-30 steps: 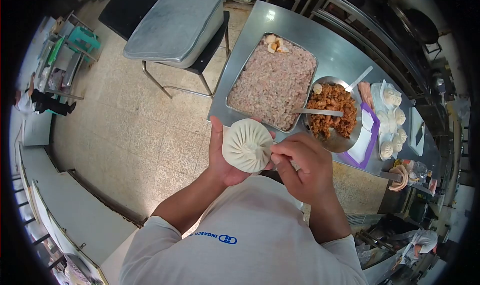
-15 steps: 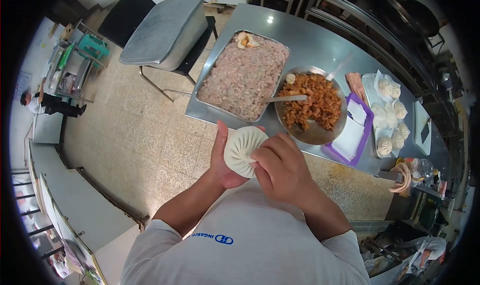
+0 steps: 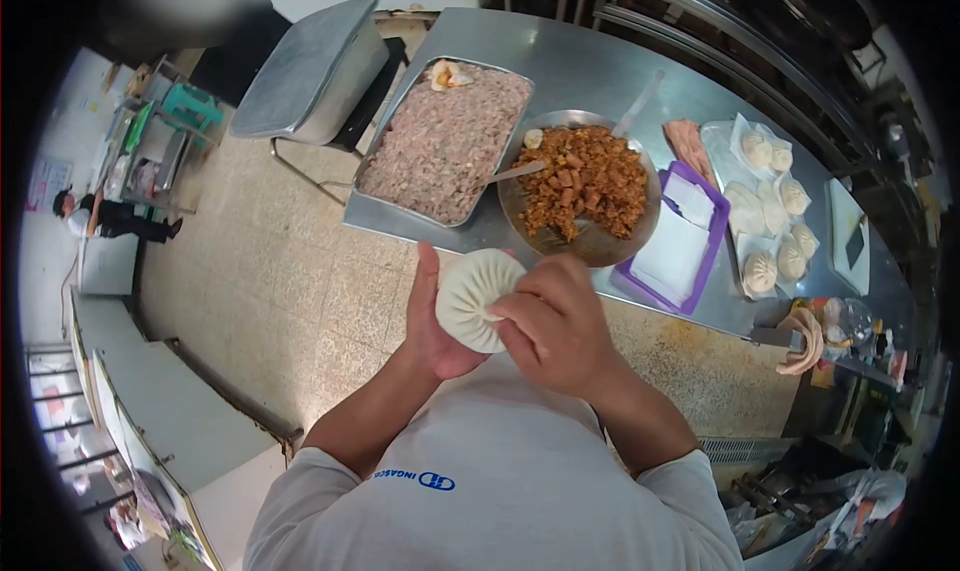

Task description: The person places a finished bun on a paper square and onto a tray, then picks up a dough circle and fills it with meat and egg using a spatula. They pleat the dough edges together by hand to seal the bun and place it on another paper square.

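Observation:
A round white bun [image 3: 470, 296] with pleats swirling to its centre rests in my left hand [image 3: 428, 321]. That palm cups it from below, thumb raised along its left side. With bent fingers, my right hand [image 3: 560, 326] pinches the gathered dough at the bun's middle. Beyond the hands, on the steel table [image 3: 560, 46], are a rectangular tray [image 3: 357, 193] of pale minced filling and a round metal bowl [image 3: 603, 261] of reddish-brown chopped filling. A flat light-coloured spatula [image 3: 517, 172] lies across from tray to bowl.
A purple basket [image 3: 724, 221] holds white paper squares. Farther right, several pleated buns [image 3: 760, 269] sit on a tray, beside a white board [image 3: 850, 256] with a dark blade. A lidded metal container [image 3: 310, 66] stands on a chair. Another person [image 3: 110, 216] is far left.
The view has shifted, so the table and its contents appear farther left. Both hands keep hold of the bun, my right fingers still pinching its centre.

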The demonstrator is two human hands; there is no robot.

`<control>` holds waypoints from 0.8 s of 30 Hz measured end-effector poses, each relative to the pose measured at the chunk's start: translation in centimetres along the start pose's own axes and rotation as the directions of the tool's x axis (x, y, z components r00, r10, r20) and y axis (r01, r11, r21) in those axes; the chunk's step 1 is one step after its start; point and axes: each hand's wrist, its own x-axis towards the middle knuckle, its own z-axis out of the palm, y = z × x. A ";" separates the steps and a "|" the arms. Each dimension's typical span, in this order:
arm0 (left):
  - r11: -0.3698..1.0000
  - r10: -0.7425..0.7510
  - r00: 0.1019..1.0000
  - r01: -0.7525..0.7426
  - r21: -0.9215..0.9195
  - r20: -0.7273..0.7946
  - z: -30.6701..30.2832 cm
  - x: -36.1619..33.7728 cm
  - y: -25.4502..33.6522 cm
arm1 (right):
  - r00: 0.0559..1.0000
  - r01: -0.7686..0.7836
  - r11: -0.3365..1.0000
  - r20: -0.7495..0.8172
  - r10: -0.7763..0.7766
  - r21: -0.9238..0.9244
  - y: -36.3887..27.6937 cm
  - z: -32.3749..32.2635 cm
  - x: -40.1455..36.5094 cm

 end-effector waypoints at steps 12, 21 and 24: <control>0.997 -0.079 0.996 0.078 0.027 0.031 0.7 1.2 1.5 | 0.996 0.002 0.966 -0.081 -0.024 -0.260 0.7 1.7 0.4; 0.991 -0.094 0.951 0.117 -0.063 0.295 -1.0 5.2 3.4 | 0.987 -0.138 0.986 -0.090 0.131 -0.088 1.4 2.6 2.6; 0.952 0.284 0.958 -0.285 0.114 0.029 -0.5 7.0 2.5 | 0.718 -0.210 0.827 -0.492 0.492 0.521 4.3 7.4 0.7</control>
